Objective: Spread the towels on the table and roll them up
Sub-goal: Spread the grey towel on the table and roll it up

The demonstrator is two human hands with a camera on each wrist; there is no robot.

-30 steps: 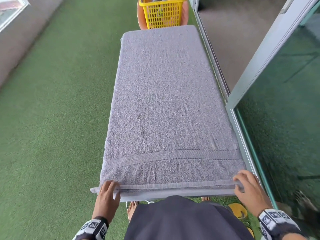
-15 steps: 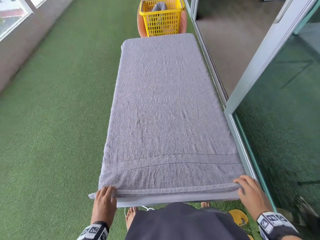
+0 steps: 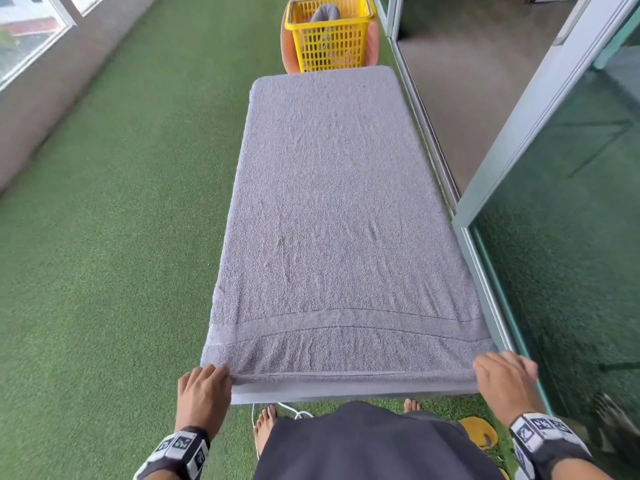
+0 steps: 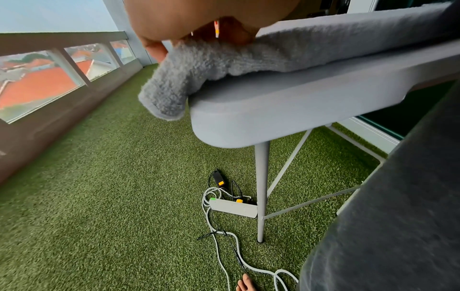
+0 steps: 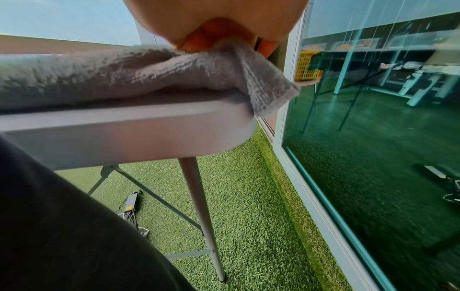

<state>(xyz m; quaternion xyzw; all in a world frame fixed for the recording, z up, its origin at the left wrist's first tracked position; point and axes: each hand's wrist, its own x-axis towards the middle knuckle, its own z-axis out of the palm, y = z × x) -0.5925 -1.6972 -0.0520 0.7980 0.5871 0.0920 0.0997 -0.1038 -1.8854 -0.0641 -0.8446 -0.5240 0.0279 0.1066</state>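
Starting the roll at the near hem.
Grey towel (image 3: 332, 220) spread flat along the table (image 3: 346, 396); left hand (image 3: 204, 393) and right hand (image 3: 505, 386) pinching the two near corners, fingers curled over the hem, likely keeping the first turn straight and even across.

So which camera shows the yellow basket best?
The head view: the basket sits beyond the table's far end, with a grey roll inside. The right wrist view catches only its reflection in the glass; the left wrist view misses it.
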